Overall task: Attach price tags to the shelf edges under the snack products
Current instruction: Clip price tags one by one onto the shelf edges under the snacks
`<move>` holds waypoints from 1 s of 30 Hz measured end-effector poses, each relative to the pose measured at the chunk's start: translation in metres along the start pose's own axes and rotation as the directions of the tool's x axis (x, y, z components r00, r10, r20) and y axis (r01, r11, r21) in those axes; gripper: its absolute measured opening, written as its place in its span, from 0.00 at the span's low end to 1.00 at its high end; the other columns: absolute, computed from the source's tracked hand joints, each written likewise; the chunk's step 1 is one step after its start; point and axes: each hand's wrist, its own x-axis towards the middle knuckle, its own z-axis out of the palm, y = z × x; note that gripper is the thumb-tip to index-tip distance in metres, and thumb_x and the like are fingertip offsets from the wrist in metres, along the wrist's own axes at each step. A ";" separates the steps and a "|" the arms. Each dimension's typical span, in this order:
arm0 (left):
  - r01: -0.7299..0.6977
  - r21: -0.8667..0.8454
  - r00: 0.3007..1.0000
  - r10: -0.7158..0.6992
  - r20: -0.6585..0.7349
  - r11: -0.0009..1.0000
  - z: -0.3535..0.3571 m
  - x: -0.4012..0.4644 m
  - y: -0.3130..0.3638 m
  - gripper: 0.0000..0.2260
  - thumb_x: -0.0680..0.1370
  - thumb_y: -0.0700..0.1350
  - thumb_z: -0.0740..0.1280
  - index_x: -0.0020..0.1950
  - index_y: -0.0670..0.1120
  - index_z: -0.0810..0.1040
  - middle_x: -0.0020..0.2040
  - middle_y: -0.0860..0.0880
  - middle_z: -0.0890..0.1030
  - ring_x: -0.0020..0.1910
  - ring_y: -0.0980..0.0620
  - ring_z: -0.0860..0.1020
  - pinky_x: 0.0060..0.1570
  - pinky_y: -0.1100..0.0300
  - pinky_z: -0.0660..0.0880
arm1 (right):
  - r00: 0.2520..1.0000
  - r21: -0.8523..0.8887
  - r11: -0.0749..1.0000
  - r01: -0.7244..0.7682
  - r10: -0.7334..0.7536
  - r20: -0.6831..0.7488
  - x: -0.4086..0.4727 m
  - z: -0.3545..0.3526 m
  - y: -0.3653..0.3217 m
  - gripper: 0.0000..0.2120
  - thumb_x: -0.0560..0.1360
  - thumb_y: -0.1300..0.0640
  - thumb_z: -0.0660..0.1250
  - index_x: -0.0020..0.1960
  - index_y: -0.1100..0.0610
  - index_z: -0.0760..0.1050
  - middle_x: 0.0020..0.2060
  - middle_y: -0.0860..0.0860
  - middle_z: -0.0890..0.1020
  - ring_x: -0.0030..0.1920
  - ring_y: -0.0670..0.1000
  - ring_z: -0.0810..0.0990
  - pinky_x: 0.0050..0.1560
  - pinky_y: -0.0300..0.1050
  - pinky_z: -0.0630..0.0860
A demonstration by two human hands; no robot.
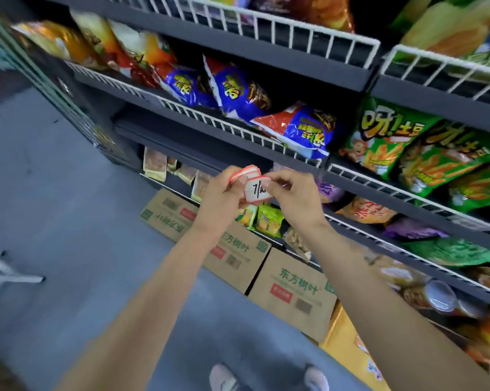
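Tags in a red-edged stack [245, 172] sit gripped in the left hand [224, 193]; the right hand [291, 193] pinches the front price tag [258, 191], just below the dark shelf edge [198, 148] above both hands.

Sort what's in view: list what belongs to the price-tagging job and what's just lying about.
Belongs to the job:
- stack of red-bordered tags, gripped by the left hand
- single tag, pinched by the right hand
- dark shelf edge
- blue snack bags
- green snack bags

Just lying about:
- cardboard boxes on the floor
- white metal frame at far left
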 end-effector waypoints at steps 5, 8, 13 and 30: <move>-0.010 -0.042 1.000 0.009 -0.007 0.999 -0.042 0.036 -0.006 0.08 0.81 0.39 0.57 0.51 0.46 0.75 0.41 0.49 0.79 0.37 0.57 0.81 0.46 0.53 0.80 | 1.000 0.011 1.000 -0.017 0.017 0.004 0.034 0.039 -0.018 0.06 0.74 0.65 0.67 0.44 0.56 0.80 0.35 0.44 0.79 0.36 0.39 0.76 0.38 0.25 0.69; 0.002 -0.026 1.000 -0.002 0.013 1.000 -0.057 0.066 -0.010 0.08 0.82 0.40 0.57 0.54 0.45 0.75 0.40 0.51 0.79 0.32 0.60 0.81 0.41 0.60 0.80 | 0.998 0.020 0.998 -0.056 0.056 -0.008 0.061 0.057 -0.018 0.07 0.74 0.63 0.68 0.41 0.53 0.78 0.33 0.41 0.78 0.35 0.38 0.76 0.37 0.25 0.70; 0.028 -0.027 1.000 -0.028 0.004 0.999 -0.079 0.108 -0.017 0.08 0.82 0.41 0.57 0.50 0.47 0.75 0.40 0.47 0.80 0.37 0.50 0.82 0.42 0.53 0.80 | 0.992 0.000 0.992 -0.124 0.124 -0.006 0.100 0.084 -0.016 0.05 0.75 0.61 0.67 0.42 0.53 0.78 0.33 0.42 0.79 0.33 0.38 0.75 0.35 0.29 0.70; 0.091 0.018 0.989 -0.093 0.113 0.996 -0.247 0.263 -0.060 0.08 0.82 0.38 0.54 0.56 0.41 0.72 0.47 0.41 0.80 0.29 0.57 0.81 0.40 0.60 0.80 | 0.916 0.054 0.932 -0.357 0.361 -0.175 0.193 0.243 -0.063 0.06 0.73 0.62 0.66 0.40 0.53 0.74 0.31 0.49 0.83 0.35 0.50 0.83 0.37 0.47 0.78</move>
